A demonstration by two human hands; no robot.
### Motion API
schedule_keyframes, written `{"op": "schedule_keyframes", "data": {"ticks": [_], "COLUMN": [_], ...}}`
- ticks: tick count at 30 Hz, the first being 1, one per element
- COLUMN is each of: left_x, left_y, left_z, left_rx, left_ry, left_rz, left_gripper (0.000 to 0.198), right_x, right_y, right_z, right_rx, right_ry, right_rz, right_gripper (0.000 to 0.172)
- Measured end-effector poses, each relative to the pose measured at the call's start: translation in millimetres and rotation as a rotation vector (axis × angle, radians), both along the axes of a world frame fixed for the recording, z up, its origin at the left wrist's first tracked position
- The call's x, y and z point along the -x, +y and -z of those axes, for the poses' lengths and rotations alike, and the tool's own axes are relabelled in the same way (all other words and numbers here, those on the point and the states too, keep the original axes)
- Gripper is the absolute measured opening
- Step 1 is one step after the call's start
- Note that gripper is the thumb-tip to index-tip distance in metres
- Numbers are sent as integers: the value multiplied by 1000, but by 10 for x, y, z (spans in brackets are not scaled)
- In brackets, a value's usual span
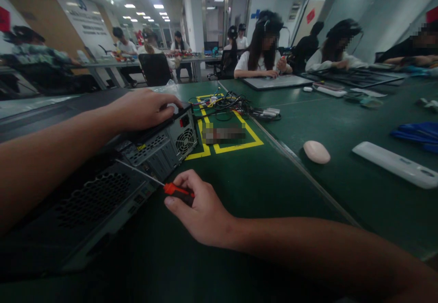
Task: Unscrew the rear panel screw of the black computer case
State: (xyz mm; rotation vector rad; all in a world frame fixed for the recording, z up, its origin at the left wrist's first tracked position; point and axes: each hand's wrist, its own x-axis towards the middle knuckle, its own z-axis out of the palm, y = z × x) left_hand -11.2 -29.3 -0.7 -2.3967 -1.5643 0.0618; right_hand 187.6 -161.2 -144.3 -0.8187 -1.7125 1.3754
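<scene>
A black desktop computer case (102,189) lies on its side on the green mat, its rear panel with the fan grille (185,141) facing me. My left hand (143,109) rests on the case's top edge, fingers curled over the far corner. My right hand (201,209) is closed round the red and black handle of a screwdriver (176,190). The thin metal shaft points left and up, with its tip against the case's rear panel.
A yellow-taped rectangle (255,141) lies behind the case with a tangle of cables (232,104). A pink oval object (316,151), a white bar (393,164) and blue cloth (419,134) lie to the right. Several seated people work at the far tables.
</scene>
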Motion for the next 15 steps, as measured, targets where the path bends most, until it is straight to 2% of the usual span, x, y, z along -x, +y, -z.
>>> {"op": "schedule_keyframes", "data": {"ticks": [8,15], "left_x": [-13,-26], "left_y": [-1,-41], "left_z": [-9,-5], "left_rx": [6,-10], "left_ry": [-3,-22], "left_rz": [-16,22], "left_gripper": [57,58], "right_x": [19,23], "right_y": [18,17], "right_z": [34,42], "right_rx": [-4,-1], "right_ry": [14,-8], "right_rz": [0,23], "right_gripper": [17,18]}}
